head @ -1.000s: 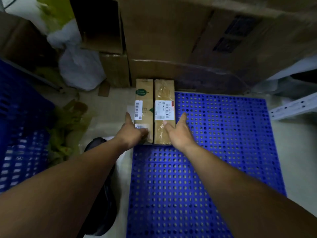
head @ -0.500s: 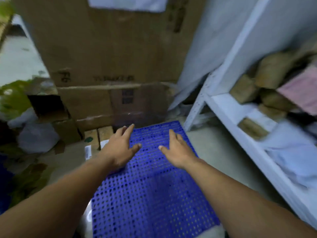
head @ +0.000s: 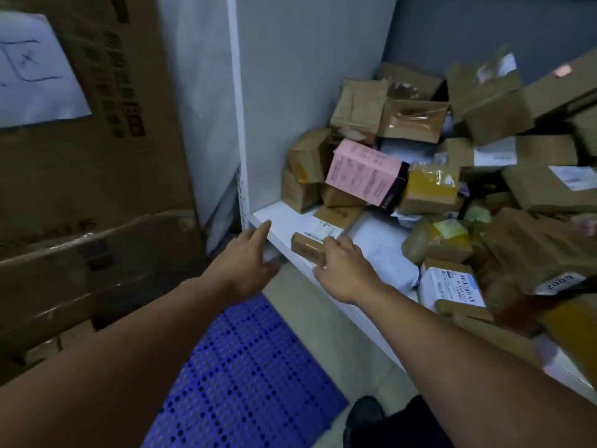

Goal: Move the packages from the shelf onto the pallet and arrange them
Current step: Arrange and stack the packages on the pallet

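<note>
Fingers [head: 336, 244] of the right hand [head: 347, 273] curl over the small flat brown cardboard package [head: 307, 248], thumb at its near corner, gripping it at the front edge of the white metal shelf [head: 281, 218], probably because it is the easiest one to reach. The left hand [head: 242, 266] is spread and holds nothing, its index finger pointing at the shelf's corner, perhaps to steady. Counted: one gripped package, one pink carton [head: 365, 176] on a heap of well over a dozen brown parcels [head: 546, 189], and one blue perforated plastic pallet [head: 245, 367] below.
</note>
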